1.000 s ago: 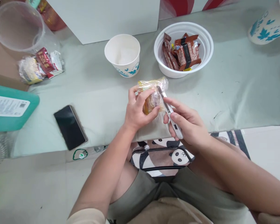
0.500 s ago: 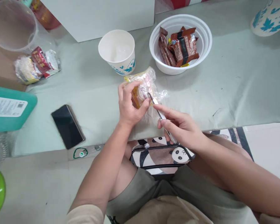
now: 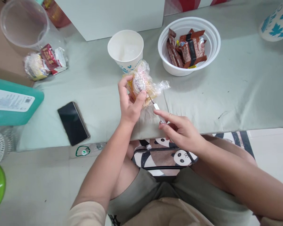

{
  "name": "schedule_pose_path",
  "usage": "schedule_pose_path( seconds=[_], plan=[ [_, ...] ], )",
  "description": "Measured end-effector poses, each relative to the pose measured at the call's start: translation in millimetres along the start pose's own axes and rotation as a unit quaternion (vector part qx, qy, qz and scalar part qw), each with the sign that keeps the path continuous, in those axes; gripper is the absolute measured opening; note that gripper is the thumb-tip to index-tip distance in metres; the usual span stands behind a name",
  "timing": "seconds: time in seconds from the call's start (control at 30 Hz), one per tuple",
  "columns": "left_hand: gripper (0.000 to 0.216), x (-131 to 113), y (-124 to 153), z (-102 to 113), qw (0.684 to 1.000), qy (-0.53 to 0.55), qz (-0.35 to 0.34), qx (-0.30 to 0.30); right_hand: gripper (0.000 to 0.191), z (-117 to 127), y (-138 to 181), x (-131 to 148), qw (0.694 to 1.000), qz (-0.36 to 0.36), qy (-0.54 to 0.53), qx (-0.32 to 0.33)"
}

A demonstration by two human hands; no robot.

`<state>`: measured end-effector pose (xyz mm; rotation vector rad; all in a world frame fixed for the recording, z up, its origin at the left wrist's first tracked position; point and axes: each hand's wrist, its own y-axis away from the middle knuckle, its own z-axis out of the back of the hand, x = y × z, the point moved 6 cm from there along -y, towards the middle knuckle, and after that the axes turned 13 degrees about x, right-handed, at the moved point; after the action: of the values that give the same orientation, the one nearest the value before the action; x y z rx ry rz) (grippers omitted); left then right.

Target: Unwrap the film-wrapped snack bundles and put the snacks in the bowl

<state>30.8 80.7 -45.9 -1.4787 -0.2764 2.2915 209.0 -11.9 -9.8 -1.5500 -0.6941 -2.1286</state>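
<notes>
My left hand (image 3: 130, 105) is closed round a clear plastic-wrapped packet (image 3: 145, 80) with yellow and orange parts, its thumb pressing on the near side. A crinkled end of the wrap sticks out to the right. My right hand (image 3: 182, 130) grips a small white-handled knife (image 3: 159, 113), with the index finger laid along the handle. Its thin dark blade points up and left and meets the wrap beside my left thumb; how deep the tip goes is hidden. Just behind the packet stands a white paper cup (image 3: 126, 47) with blue leaf prints.
A white bowl (image 3: 163, 59) holds brown-wrapped snacks. On the left are a phone (image 3: 73, 123), a teal bottle (image 3: 16, 102), a clear plastic tub (image 3: 24, 23) and several wrapped snacks (image 3: 49, 59). A second printed cup (image 3: 277, 25) is at far right, a panda-print bag (image 3: 165, 157) below the table edge.
The packet has turned and tilted in my left hand, and the left thumb has shifted. The knife has drawn slightly down, its blade now lower on the wrap. The whole view has shifted a little.
</notes>
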Motion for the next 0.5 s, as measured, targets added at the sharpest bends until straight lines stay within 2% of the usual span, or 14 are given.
schedule_pose_path(
  seconds=[0.13,0.2,0.27,0.37,0.43,0.5],
  plan=[
    [0.061,6.6,1.5,-1.1,0.997,0.077,0.022,-0.015,0.043,-2.2,-0.5,6.0,0.996,0.048,0.066,-0.027],
    [0.060,12.8,1.7,-3.3,0.996,0.081,0.043,-0.005,0.040,-2.5,1.7,11.3,0.989,0.097,0.102,-0.041],
    [0.060,19.3,1.3,-4.8,0.995,0.073,0.062,0.009,0.040,2.8,4.6,12.9,0.983,0.111,0.134,-0.058],
    [0.060,23.8,0.3,-3.0,0.995,0.084,0.055,0.002,0.042,30.0,7.2,2.6,0.974,0.010,0.197,-0.114],
    [0.061,20.5,0.0,-2.1,0.996,0.080,0.034,0.003,0.032,56.6,9.9,-7.9,0.947,-0.088,0.259,-0.170],
    [0.064,12.3,0.7,-4.7,0.998,0.049,0.007,0.031,0.022,80.1,12.5,-18.2,0.910,-0.160,0.318,-0.212]
  ],
)
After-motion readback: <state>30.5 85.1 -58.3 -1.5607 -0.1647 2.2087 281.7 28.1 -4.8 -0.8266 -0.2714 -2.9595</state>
